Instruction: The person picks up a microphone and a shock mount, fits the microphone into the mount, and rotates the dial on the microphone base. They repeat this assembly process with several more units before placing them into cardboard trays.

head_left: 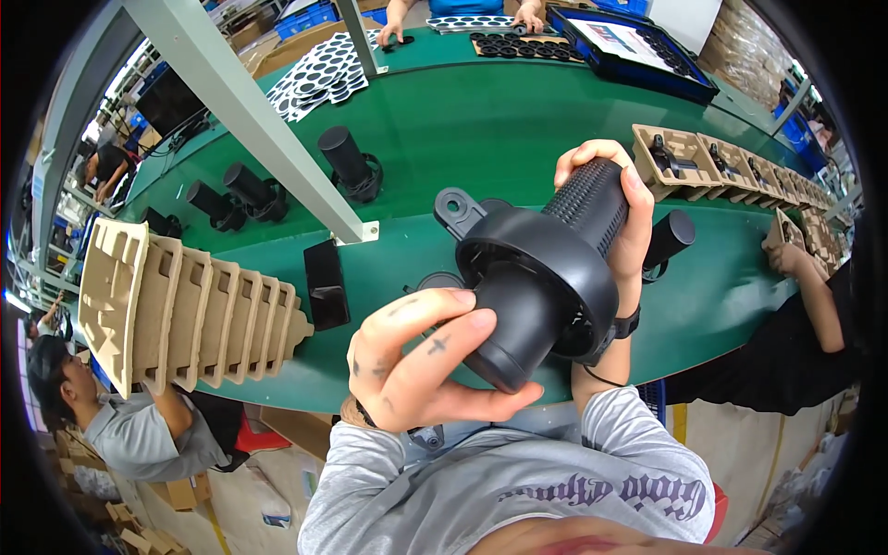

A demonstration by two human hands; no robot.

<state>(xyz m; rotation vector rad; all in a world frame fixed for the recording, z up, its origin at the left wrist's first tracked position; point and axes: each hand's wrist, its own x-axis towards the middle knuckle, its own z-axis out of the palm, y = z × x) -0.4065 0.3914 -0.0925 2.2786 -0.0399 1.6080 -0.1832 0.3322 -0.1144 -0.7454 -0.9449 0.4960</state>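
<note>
My right fingers (636, 190) hide part of the ribbed grip (583, 205) of the black device (548, 259), and my left fingers (439, 344) cover some of its smooth end. The device and my left hand (402, 370) block most of a round black part (435, 280) on the tabletop (499, 120); I can't tell its kind. Far left, stacked pulp trays (208, 310) partly hide a black cylinder (159, 222). The top edge cuts off the co-worker (467, 7) opposite me, and the farthest trays (819, 196) at right are too small to make out.
</note>
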